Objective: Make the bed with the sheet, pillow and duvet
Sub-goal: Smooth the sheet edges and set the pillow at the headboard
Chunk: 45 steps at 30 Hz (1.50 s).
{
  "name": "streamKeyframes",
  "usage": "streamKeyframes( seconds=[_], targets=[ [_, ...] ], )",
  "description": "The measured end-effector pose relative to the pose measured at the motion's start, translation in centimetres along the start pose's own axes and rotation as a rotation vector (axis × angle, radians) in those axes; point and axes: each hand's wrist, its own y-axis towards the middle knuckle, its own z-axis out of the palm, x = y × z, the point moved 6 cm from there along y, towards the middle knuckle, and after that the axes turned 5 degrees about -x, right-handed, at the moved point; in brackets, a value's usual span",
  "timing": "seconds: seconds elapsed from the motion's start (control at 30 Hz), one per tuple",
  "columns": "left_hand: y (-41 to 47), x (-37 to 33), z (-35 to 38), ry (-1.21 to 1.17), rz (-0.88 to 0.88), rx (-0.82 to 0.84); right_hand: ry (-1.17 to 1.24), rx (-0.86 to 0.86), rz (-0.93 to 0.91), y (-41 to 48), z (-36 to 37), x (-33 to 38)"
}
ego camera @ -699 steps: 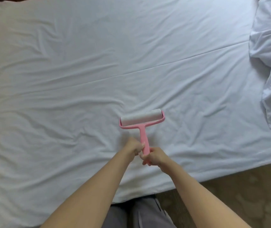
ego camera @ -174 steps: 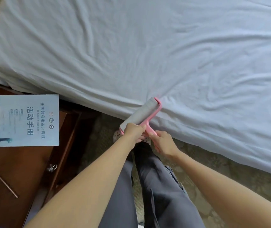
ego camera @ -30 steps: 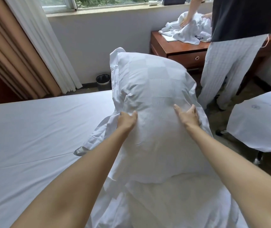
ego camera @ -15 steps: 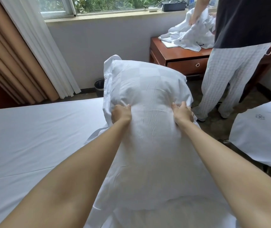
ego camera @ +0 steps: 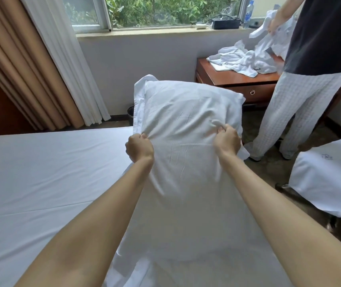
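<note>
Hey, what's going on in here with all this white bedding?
Someone is making a bed. Their left hand and right hand each grip the case of a white pillow, holding it upright in front of them beside the sheet already spread on the mattress. A second person stands by a wooden desk, handling a heap of white linen.

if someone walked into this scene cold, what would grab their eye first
The big white pillow stands upright in the centre, with the left hand and right hand each gripping a bunch of its cover. To its left lies the smooth white sheet on the bed. At upper right a second person handles white linen piled on a wooden desk.
</note>
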Motion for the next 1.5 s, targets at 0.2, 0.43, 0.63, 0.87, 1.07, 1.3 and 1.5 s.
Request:
streamKeyframes(
  seconds=[0.2,0.43,0.63,0.87,1.07,1.3,1.5],
  targets=[
    [0.2,0.8,-9.1,-0.035,0.039,-0.156,0.108,0.028,0.014,-7.2,1.3,3.6],
    [1.3,5.3,-20.7,-0.099,-0.014,-0.315,0.214,0.096,-0.064,-15.7,4.4,10.0],
    [2.8,11.7,-31.3,-0.096,-0.036,-0.516,0.227,0.266,-0.142,-24.1,10.8,14.3],
    [6.0,23.3,-45.2,-0.084,-0.098,-0.668,0.213,0.489,-0.167,-38.3,22.1,17.3],
    [10.8,32.3,-58.0,-0.032,-0.117,-0.715,0.176,0.586,-0.136,-52.5,31.9,21.1],
    [18.0,39.4,-67.0,0.022,-0.151,-0.706,0.115,0.626,-0.106,-62.2,40.6,24.9],
    [25.4,43.0,-68.7,0.034,-0.159,-0.683,0.153,0.618,-0.117,-63.9,47.6,27.7]
  ],
)
